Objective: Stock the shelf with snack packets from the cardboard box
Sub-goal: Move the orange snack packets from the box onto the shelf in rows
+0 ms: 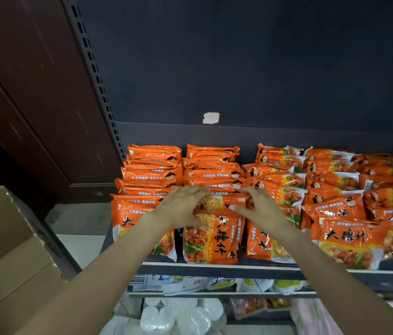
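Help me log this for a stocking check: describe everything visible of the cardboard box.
The cardboard box sits at the left edge of the view, left of the shelf and beside the left forearm. It is plain brown corrugated card, unprinted where seen. Its flaps stand open, one with a ragged torn edge. Only part is in view; its inside and contents are hidden. Neither hand touches it.

1. Box (9,240): cut by left edge; inside not visible.
2. Front packet (211,238): top hidden under left hand (181,206) and right hand (260,209).
3. Rear packets: only top edges show.
4. Right row cut by frame edge.
5. Lower-shelf goods (190,284): blurred, unidentifiable.
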The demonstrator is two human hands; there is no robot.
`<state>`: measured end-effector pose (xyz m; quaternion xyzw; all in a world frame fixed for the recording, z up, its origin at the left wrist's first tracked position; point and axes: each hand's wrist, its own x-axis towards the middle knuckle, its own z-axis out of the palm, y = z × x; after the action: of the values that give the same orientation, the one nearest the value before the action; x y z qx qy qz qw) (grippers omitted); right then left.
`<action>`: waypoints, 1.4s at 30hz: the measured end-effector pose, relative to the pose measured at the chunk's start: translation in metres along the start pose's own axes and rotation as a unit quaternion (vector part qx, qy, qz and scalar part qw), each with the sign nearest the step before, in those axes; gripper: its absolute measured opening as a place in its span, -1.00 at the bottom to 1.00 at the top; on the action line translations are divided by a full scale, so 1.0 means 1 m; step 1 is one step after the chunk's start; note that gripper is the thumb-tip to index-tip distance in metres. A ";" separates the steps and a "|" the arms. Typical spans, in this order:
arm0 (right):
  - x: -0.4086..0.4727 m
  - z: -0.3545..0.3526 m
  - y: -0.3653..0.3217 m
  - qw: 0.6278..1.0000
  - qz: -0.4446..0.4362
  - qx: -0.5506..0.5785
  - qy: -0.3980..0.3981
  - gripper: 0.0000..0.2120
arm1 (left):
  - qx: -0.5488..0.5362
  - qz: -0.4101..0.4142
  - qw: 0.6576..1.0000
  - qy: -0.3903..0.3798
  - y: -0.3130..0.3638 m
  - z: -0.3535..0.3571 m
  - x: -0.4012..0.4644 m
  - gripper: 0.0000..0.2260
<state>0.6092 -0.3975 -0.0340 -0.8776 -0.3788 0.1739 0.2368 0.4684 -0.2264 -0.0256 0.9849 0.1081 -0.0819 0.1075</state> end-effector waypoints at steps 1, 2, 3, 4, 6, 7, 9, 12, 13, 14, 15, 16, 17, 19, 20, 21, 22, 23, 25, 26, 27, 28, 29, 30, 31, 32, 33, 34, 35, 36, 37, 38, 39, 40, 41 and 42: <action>-0.003 0.003 -0.002 1.000 0.006 0.009 -0.005 -0.37 | 0.018 0.001 1.000 0.012 0.002 0.003 0.000 -0.24; -0.005 0.005 -0.004 1.000 0.006 0.012 -0.008 -0.33 | 0.027 0.000 0.999 0.028 0.005 0.005 0.000 -0.27; -0.007 0.006 -0.005 1.000 0.003 0.004 -0.011 -0.30 | 0.029 -0.004 0.999 0.043 0.008 0.007 0.000 -0.29; -0.010 0.007 -0.007 1.000 -0.006 -0.011 -0.012 -0.30 | 0.030 -0.009 0.998 0.055 0.012 0.008 -0.001 -0.30; -0.015 0.010 -0.010 0.999 -0.033 -0.023 0.002 -0.38 | 0.041 -0.019 0.997 0.068 0.019 0.011 -0.004 -0.29; -0.017 0.012 -0.012 0.999 -0.047 -0.012 0.012 -0.43 | 0.052 -0.022 0.996 0.071 0.021 0.012 -0.005 -0.29; -0.021 0.015 -0.017 0.997 -0.075 0.020 0.023 -0.46 | 0.071 -0.025 0.994 0.078 0.025 0.011 -0.008 -0.31; -0.024 0.014 -0.017 0.992 -0.072 0.105 0.021 -0.27 | 0.049 -0.041 0.995 0.080 0.026 0.010 -0.014 -0.41; -0.024 0.013 -0.014 0.990 -0.056 0.128 0.016 -0.19 | 0.042 -0.043 0.995 0.076 0.027 0.010 -0.016 -0.44; -0.025 0.014 -0.010 0.990 -0.039 0.139 0.003 -0.12 | 0.039 -0.044 0.995 0.075 0.029 0.011 -0.018 -0.46; -0.025 0.015 -0.006 0.989 -0.020 0.143 -0.019 -0.09 | 0.039 -0.044 0.995 0.079 0.030 0.012 -0.020 -0.47; -0.026 0.019 -0.002 0.988 -0.001 0.152 -0.040 -0.08 | 0.034 -0.045 0.995 0.084 0.032 0.013 -0.022 -0.47; -0.026 0.022 0.000 0.985 0.013 0.164 -0.053 -0.10 | 0.022 -0.047 0.994 0.094 0.033 0.014 -0.023 -0.48; -0.026 0.028 0.000 0.982 0.016 0.182 -0.054 -0.20 | -0.010 -0.052 0.991 0.120 0.033 0.014 -0.028 -0.50; -0.026 0.026 -0.002 0.983 0.008 0.178 -0.043 -0.25 | -0.034 -0.060 0.989 0.134 0.034 0.014 -0.031 -0.51; -0.027 0.021 -0.007 0.985 -0.007 0.170 -0.028 -0.30 | -0.066 -0.077 0.984 0.147 0.033 0.014 -0.033 -0.52; -0.027 0.014 -0.012 0.987 -0.031 0.156 -0.009 -0.34 | -0.100 -0.098 0.978 0.158 0.033 0.013 -0.035 -0.53; -0.027 0.006 -0.018 0.990 -0.058 0.129 0.013 -0.37 | -0.126 -0.118 0.972 0.159 0.032 0.015 -0.035 -0.54; -0.025 -0.003 -0.028 0.991 -0.117 0.030 0.053 -0.42 | -0.127 -0.139 0.972 0.141 0.031 0.019 -0.035 -0.57; -0.025 -0.003 -0.032 0.988 -0.142 -0.025 0.058 -0.45 | -0.130 -0.139 0.973 0.134 0.030 0.022 -0.034 -0.56; -0.024 0.002 -0.034 0.983 -0.160 -0.074 0.047 -0.46 | -0.155 -0.134 0.969 0.137 0.029 0.026 -0.034 -0.49; -0.023 0.009 -0.035 0.980 -0.169 -0.100 0.021 -0.45 | -0.201 -0.129 0.960 0.149 0.029 0.027 -0.035 -0.37; -0.022 0.017 -0.033 0.980 -0.168 -0.106 -0.013 -0.41 | -0.246 -0.124 0.947 0.164 0.029 0.027 -0.037 -0.26; -0.022 0.024 -0.032 0.980 -0.165 -0.107 -0.044 -0.36 | -0.272 -0.115 0.939 0.176 0.028 0.027 -0.039 -0.18; -0.021 0.028 -0.029 0.978 -0.163 -0.113 -0.063 -0.30 | -0.272 -0.107 0.940 0.175 0.028 0.027 -0.041 -0.15; -0.021 0.029 -0.026 0.976 -0.163 -0.131 -0.068 -0.25 | -0.248 -0.098 0.950 0.161 0.028 0.028 -0.043 -0.16; -0.021 0.027 -0.022 0.973 -0.159 -0.154 -0.064 -0.19 | -0.201 -0.089 0.965 0.141 0.028 0.031 -0.043 -0.18; -0.022 0.024 -0.018 0.971 -0.150 -0.180 -0.053 -0.15 | -0.140 -0.081 0.979 0.126 0.028 0.033 -0.043 -0.21; -0.023 0.020 -0.013 0.967 -0.140 -0.210 -0.040 -0.12 | -0.082 -0.076 0.987 0.118 0.028 0.035 -0.042 -0.23; -0.025 0.016 -0.009 0.960 -0.137 -0.243 -0.025 -0.11 | -0.037 -0.072 0.989 0.121 0.028 0.036 -0.040 -0.24; -0.026 0.014 -0.006 0.951 -0.141 -0.275 -0.012 -0.12 | -0.004 -0.070 0.990 0.126 0.028 0.038 -0.037 -0.25; -0.028 0.013 -0.003 0.943 -0.149 -0.298 -0.003 -0.14 | 0.022 -0.072 0.989 0.128 0.029 0.040 -0.035 -0.25; -0.028 0.015 -0.001 0.939 -0.155 -0.307 0.002 -0.19 | 0.046 -0.074 0.988 0.127 0.030 0.042 -0.032 -0.25; -0.027 0.017 -0.001 0.938 -0.160 -0.306 0.007 -0.23 | 0.068 -0.077 0.987 0.123 0.031 0.042 -0.029 -0.26; -0.026 0.020 -0.002 0.940 -0.164 -0.299 0.011 -0.27 | 0.086 -0.081 0.986 0.121 0.031 0.042 -0.027 -0.29; -0.024 0.023 -0.004 0.942 -0.168 -0.290 0.016 -0.30 | 0.096 -0.085 0.984 0.124 0.031 0.041 -0.025 -0.34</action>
<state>0.5803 -0.4065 -0.0476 -0.8343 -0.5513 0.0005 0.0042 0.4457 -0.2699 -0.0550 0.9804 0.1957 0.0224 -0.0091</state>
